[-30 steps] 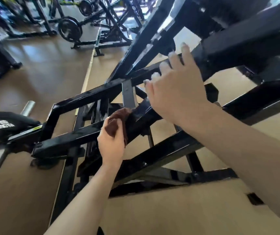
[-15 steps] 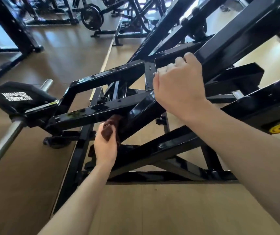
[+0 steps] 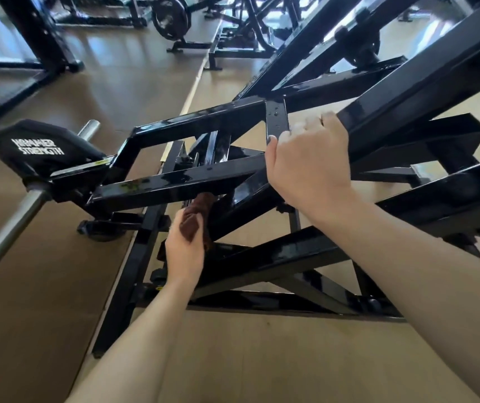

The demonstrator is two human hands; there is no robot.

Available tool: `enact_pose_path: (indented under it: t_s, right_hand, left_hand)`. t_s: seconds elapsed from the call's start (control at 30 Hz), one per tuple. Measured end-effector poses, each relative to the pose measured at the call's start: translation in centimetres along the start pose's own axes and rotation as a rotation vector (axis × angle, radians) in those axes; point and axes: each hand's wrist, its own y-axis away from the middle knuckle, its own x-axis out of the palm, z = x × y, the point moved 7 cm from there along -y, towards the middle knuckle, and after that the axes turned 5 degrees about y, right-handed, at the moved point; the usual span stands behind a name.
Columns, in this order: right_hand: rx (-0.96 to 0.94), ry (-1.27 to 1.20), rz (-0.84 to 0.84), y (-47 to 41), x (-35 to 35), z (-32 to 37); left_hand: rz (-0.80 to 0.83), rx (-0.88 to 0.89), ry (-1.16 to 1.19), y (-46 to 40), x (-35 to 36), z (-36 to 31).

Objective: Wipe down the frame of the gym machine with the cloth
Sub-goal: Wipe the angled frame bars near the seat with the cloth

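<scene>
The left hand (image 3: 185, 251) reached forward and down with its fingers curled round a bunched brown cloth (image 3: 198, 210), whose upper end was pushed up against the underside of a black crossbar on the machine frame (image 3: 180, 184), low in the tangle of beams. The left forearm ran up from the bottom edge of the view. The right hand (image 3: 310, 167) was higher and to the right, its fingers and thumb wrapped over the edge of a slanted black beam where it met a short upright strut; the right forearm crossed the lower right corner.

The frame was glossy black steel, with beams crossing at angles and a base rail lying on the floor (image 3: 262, 359), which was tan and smooth, with a seam running away toward the far end of the room. A bare metal bar (image 3: 6, 228) stuck out toward the left edge of the view. Other black machines and a weight plate (image 3: 170, 17) stood well apart at the far side of the room.

A black pad (image 3: 41, 149) at the left end of the frame carried white lettering, seen upside down, that read "HAMMER STRENGTH".
</scene>
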Motion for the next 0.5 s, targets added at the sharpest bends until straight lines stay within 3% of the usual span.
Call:
enact_pose_path:
  t_s: [0.5]
  right_hand:
    - [0.045, -0.154, -0.124, -0.2, 0.5, -0.2]
  left_hand:
    - [-0.160, -0.285, -0.051, -1.2, -2.7, 5.6]
